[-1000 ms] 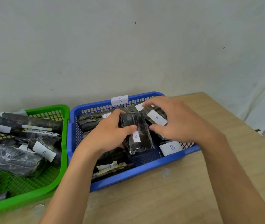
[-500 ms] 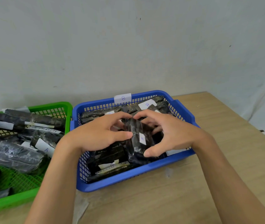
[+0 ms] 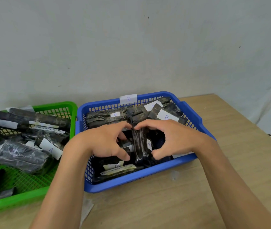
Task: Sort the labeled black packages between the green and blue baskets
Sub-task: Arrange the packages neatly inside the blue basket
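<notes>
Head view: pale wooden tabletop point(image 3: 247, 138) beneath both forearms, green plastic mesh basket point(image 3: 57, 106) left of the left hand point(image 3: 103, 142), blue plastic mesh basket point(image 3: 148, 180) under both hands. Standing on edge inside it, glossy black wrapped package point(image 3: 139, 142) with white label point(image 3: 149, 144), gripped between curled fingers of left hand and right hand point(image 3: 177, 139).
</notes>
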The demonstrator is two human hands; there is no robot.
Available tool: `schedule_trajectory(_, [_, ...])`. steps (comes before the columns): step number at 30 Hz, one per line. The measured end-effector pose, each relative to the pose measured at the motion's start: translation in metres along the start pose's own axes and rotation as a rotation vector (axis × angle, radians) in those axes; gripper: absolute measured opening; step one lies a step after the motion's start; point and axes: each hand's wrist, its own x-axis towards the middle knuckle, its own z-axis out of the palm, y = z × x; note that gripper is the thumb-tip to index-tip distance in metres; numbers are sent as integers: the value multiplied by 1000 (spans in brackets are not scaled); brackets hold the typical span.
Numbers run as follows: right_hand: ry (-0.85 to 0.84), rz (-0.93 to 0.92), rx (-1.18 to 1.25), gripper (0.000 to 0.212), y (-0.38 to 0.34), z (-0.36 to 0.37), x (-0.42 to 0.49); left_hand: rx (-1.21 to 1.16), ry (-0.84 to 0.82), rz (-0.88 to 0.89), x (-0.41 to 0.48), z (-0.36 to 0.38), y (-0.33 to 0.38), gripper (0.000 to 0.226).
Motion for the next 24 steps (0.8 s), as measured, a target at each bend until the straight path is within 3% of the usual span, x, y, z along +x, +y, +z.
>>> schedule_trajectory(7, [-36,95,-128,79,-4,9,8,21,99,6,-4,-6,-11,56])
schedule_trajectory(13, [48,54,-211,87,-13,10,6,40,147,-26,-3,-9,-9,44])
schedule_trajectory(15, [38,47,-248,90,-16,13,7,60,156,-46,-3,-10,-7,48])
schedule_trajectory(18, [-3,56,-304,92,-20,18,10,120,52,-68,-2,-3,-3,71])
schedule_trajectory(21, [56,50,-323,63,-19,17,12,136,53,-97,4,4,0,95])
schedule_trajectory(24, [112,-1,-374,36,-17,17,15,130,132,-124,6,8,-2,99])
